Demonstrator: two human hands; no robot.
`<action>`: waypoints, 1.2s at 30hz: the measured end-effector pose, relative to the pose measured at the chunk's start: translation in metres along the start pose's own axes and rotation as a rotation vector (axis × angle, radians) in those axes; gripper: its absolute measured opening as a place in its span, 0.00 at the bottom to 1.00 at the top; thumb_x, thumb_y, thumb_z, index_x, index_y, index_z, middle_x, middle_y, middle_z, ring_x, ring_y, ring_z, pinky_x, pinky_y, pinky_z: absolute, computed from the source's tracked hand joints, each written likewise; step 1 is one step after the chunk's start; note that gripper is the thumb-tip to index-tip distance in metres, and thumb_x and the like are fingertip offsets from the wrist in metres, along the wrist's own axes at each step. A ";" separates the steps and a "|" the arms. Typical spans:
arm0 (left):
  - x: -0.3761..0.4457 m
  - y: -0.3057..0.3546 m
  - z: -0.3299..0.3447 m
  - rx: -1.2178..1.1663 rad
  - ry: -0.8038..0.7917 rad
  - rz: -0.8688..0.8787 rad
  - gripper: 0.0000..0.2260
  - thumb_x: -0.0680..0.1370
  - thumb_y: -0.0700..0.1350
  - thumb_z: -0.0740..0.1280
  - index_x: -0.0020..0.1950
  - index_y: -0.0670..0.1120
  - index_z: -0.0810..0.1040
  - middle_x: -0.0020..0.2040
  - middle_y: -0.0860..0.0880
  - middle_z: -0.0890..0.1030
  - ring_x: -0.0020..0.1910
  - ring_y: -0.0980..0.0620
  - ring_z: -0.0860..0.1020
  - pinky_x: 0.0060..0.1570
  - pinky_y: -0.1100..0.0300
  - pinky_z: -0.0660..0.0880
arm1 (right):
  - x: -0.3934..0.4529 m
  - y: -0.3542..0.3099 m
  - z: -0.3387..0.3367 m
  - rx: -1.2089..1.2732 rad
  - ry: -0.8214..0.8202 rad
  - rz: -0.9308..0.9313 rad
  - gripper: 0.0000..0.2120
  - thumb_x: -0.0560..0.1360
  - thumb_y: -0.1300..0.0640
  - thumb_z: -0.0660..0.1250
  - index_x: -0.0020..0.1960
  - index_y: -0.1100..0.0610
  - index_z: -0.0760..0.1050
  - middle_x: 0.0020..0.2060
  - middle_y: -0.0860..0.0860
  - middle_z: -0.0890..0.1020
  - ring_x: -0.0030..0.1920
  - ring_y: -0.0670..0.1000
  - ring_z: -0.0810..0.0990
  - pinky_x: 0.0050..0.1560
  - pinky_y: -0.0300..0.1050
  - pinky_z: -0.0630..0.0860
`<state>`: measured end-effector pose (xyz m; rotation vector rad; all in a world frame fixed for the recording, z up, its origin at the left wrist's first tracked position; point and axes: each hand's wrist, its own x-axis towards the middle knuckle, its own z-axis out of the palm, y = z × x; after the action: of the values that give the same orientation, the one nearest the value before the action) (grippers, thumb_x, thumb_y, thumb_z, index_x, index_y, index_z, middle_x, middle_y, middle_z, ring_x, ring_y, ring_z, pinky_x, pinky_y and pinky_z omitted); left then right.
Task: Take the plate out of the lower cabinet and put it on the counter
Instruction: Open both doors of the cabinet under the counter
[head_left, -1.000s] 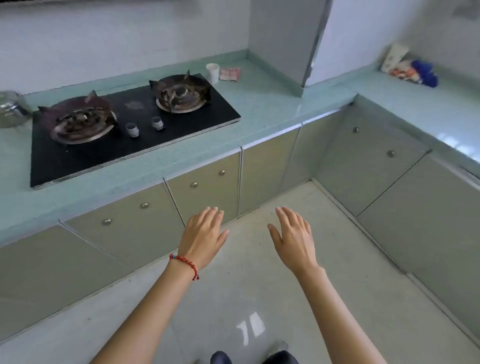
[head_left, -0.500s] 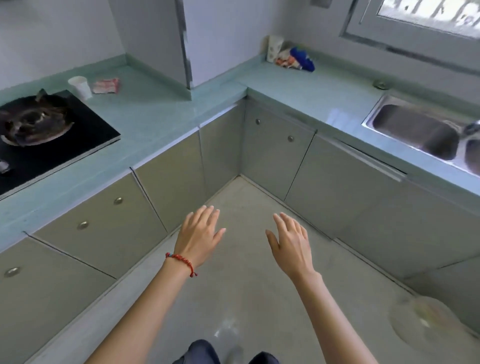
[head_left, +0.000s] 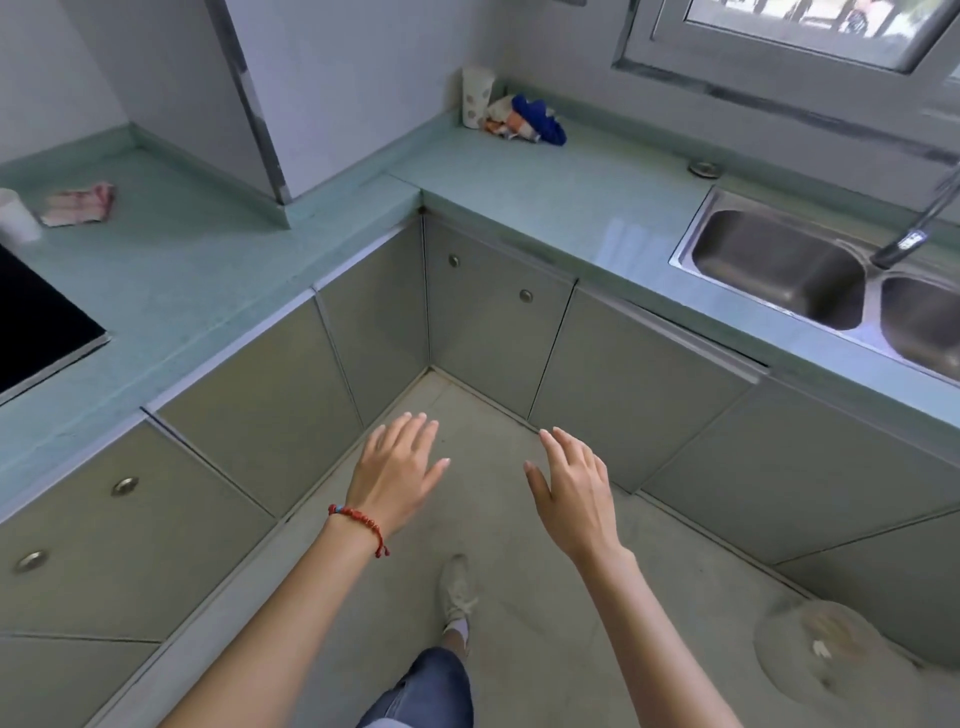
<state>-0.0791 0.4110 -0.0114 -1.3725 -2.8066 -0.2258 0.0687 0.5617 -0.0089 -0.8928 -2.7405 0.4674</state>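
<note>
At the near bottom edge, a jeans-clad knee (head_left: 431, 691) and a pale shoe (head_left: 456, 592) stand on the grey floor (head_left: 519, 545). Just beyond, both palms face down over the floor with fingers spread and released, grasping nothing: the left hand (head_left: 397, 475), with a red bead bracelet (head_left: 358, 525) on its wrist, and the right hand (head_left: 574, 491), a little apart. Past the fingertips, the lower cabinet doors (head_left: 493, 322) meet in a corner, all closed; no plate shows, so its place and orientation cannot be told. Above runs the pale green counter (head_left: 545, 202), with the steel sink (head_left: 779, 265) far right and a paper cup (head_left: 475, 101) against the far wall.
</note>
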 end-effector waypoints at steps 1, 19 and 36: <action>0.014 -0.003 0.003 0.003 -0.001 0.000 0.23 0.73 0.55 0.53 0.56 0.42 0.78 0.53 0.44 0.83 0.54 0.45 0.81 0.49 0.48 0.79 | 0.015 0.002 0.002 0.003 0.000 0.003 0.25 0.74 0.46 0.52 0.60 0.62 0.73 0.57 0.60 0.79 0.58 0.60 0.78 0.57 0.55 0.74; 0.219 -0.080 0.015 -0.023 -0.057 -0.181 0.23 0.72 0.54 0.54 0.54 0.41 0.79 0.51 0.43 0.84 0.52 0.45 0.82 0.46 0.49 0.80 | 0.271 -0.004 0.027 -0.033 -0.076 -0.173 0.19 0.72 0.53 0.63 0.59 0.63 0.74 0.55 0.60 0.80 0.56 0.61 0.79 0.55 0.55 0.75; 0.268 -0.133 0.035 -0.114 -0.030 -0.809 0.25 0.75 0.56 0.51 0.61 0.41 0.74 0.61 0.41 0.79 0.62 0.42 0.76 0.56 0.47 0.76 | 0.448 -0.079 0.096 0.027 -0.469 -0.694 0.32 0.72 0.43 0.44 0.66 0.61 0.67 0.66 0.60 0.72 0.66 0.60 0.69 0.65 0.54 0.65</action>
<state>-0.3469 0.5456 -0.0439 -0.1674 -3.2395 -0.3636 -0.3568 0.7491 -0.0203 0.2429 -3.1812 0.6164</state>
